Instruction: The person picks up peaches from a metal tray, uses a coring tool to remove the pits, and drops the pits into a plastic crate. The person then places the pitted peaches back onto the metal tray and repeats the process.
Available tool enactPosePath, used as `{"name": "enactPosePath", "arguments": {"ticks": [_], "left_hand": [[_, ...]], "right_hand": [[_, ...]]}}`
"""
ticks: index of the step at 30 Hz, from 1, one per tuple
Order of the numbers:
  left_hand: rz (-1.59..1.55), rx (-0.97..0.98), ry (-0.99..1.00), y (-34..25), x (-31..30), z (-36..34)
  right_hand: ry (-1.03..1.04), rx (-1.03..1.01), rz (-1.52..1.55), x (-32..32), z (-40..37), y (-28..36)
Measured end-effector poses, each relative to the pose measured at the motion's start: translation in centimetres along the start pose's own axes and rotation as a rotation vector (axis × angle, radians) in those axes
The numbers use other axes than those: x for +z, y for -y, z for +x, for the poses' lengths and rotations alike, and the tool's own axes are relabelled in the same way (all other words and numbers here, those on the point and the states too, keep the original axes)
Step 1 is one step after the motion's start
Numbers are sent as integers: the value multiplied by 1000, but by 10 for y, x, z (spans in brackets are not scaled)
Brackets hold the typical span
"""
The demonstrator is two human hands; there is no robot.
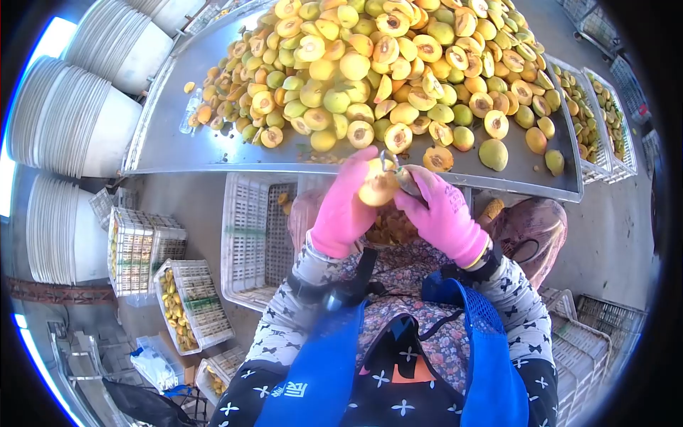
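My left hand (343,206), in a pink glove, is closed around a yellow peach half (378,183) just off the table's front edge. In my right hand (445,217), also pink-gloved, is a pitting tool (408,181) with a dark handle. Its curved metal loop (388,159) is right at the top of the peach half. Beyond both hands lies a large heap of halved peaches (356,67), many with the brown pit showing. One cut half (437,159) sits near the edge, close to my right hand.
The metal table (174,139) has a raised rim. Below it, left of my knees, stands a white crate (245,235). Crates of peach pieces (181,306) are on the floor at left, with stacked white tubs (78,117) behind. More filled crates (580,117) adjoin the table's right side.
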State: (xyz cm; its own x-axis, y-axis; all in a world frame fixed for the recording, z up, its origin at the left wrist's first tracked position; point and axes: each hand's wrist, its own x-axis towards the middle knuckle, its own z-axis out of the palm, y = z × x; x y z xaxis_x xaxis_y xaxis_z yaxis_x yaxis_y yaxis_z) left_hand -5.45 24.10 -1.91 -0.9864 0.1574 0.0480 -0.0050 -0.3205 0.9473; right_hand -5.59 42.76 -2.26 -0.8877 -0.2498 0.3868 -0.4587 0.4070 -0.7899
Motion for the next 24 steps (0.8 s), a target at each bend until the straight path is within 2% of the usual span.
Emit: {"name": "enactPosePath", "arguments": {"ticks": [1,3,4,5,7,10,13,16,19,21,24], "left_hand": [[597,173,61,-6,1,-1],[348,40,102,-13,12,-4],[335,43,85,-10,15,-4],[323,48,68,-6,17,-4],[522,195,-55,15,14,-7],[-697,-230,-195,-3,15,0],[-615,-103,-125,-3,25,0],[23,148,-245,4,39,-1],[-297,-54,-300,0,42,1],[-268,-113,-276,2,38,0],[-233,-170,-274,5,33,1]], "right_hand": [[56,-25,-49,-7,0,-1],[101,-22,-59,-10,2,-2],[120,-23,-66,-12,2,-2],[29,-44,-104,-13,0,-1],[-148,-91,-175,-12,-3,5],[35,-50,-228,-21,-17,23],[83,-92,-353,-12,-21,18],[140,-98,-421,-8,-21,16],[198,-108,-468,-9,-23,11],[223,-143,-487,-8,-27,4],[270,-89,-425,-1,-33,-3]]}}
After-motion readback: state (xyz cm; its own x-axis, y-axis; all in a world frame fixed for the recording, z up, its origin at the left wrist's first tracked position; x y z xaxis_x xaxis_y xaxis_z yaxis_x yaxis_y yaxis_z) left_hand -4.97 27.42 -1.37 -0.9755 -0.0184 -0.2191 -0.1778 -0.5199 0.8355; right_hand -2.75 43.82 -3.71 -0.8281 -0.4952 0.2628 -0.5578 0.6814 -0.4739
